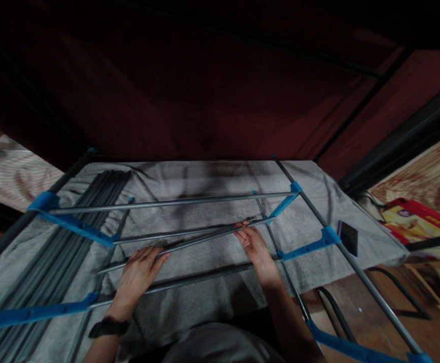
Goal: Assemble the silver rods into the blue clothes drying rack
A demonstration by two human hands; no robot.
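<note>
The left hand (138, 272) and right hand (253, 247) hold a thin grey rod (200, 240) slantwise within a seemingly half-built rack (373, 287), crossbars (174, 203) already joining blue brackets (306, 249), this rod's left end apparently unattached, more tubes (53, 267) lying at left.

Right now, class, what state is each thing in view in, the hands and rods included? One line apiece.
Slanting rod: held by both hands
Left hand: closed on the slanting rod
Right hand: fingers pinching the slanting rod
Wristband: worn on the left wrist
Rod bundle: lying side by side
Phone: lying flat, dark side up
Grey cloth: spread, wrinkled
</note>
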